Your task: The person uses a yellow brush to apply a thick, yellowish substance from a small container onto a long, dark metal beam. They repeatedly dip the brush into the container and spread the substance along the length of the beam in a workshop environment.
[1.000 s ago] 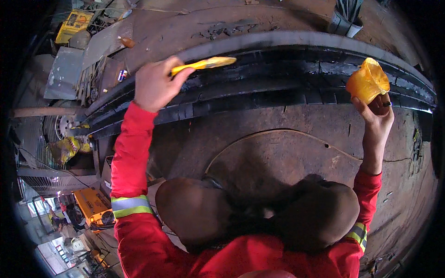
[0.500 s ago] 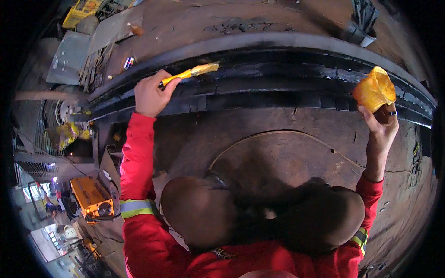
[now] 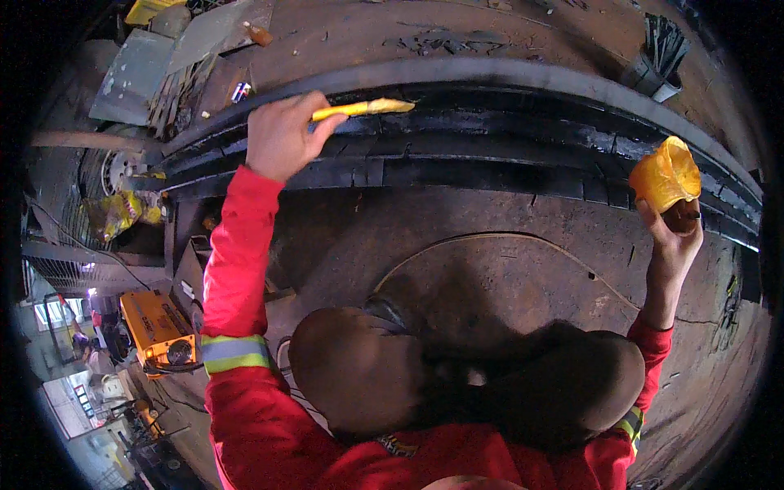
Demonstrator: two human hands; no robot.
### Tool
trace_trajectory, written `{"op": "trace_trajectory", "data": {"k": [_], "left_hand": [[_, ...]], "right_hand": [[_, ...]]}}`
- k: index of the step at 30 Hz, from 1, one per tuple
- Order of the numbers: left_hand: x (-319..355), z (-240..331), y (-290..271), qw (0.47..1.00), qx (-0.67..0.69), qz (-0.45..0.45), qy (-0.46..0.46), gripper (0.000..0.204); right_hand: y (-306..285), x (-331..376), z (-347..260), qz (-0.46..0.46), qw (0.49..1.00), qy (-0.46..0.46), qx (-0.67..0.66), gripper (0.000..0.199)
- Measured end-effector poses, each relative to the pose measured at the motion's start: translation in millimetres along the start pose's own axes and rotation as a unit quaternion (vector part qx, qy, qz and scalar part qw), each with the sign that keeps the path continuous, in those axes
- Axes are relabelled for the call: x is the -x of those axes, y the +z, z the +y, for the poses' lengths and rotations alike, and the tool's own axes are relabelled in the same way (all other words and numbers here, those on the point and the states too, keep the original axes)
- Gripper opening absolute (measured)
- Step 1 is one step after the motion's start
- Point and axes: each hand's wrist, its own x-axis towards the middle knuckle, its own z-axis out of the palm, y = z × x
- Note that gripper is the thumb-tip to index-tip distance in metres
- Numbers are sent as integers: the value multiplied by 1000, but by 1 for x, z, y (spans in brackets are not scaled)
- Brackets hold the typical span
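Observation:
My left hand [image 3: 282, 135] grips a yellow-handled paintbrush [image 3: 363, 109], held almost level over the far side of a long dark steel beam [image 3: 490, 147]. The brush's yellowish bristles point right and appear to reach the dark surface; firm contact is hard to judge. At the right, my right hand [image 3: 671, 233] holds up a yellow container [image 3: 665, 174] with an uneven rim, its mouth tilted to the right. What is inside it cannot be made out. Wet-looking shiny patches show along the beam.
An orange machine [image 3: 159, 331] stands at the lower left. Metal sheets [image 3: 135, 77] lie at the upper left. A bucket of thin strips [image 3: 657, 61] stands beyond the beam at the right. A cable [image 3: 490, 235] curves across the floor before my knees.
My left hand has moved slightly up and right with the paintbrush, whose bristles now lie flatter and farther right. The yellow container sits a little lower in view.

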Motion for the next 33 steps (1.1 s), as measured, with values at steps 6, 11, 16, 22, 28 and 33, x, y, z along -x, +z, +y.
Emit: {"op": "trace_trajectory", "data": {"k": [6, 11, 16, 22, 28, 33], "left_hand": [[20, -6, -14, 995, 40, 49, -78, 23], [14, 19, -1, 999, 39, -5, -27, 21], [-11, 20, 8, 997, 53, 22, -54, 23], [13, 9, -18, 974, 162, 44, -153, 18], [4, 30, 8, 948, 264, 64, -166, 18], [17, 36, 13, 961, 237, 12, -143, 21]], "right_hand": [[-2, 1, -4, -2, 1000, 11, 7, 54], [-2, 0, 3, 3, 1000, 1, 20, 56], [2, 1, 0, 3, 1000, -1, 23, 53], [0, 5, 0, 10, 1000, 16, 13, 52], [8, 5, 1, 2, 1000, 9, -2, 50], [1, 5, -3, -2, 1000, 11, 20, 53]]}}
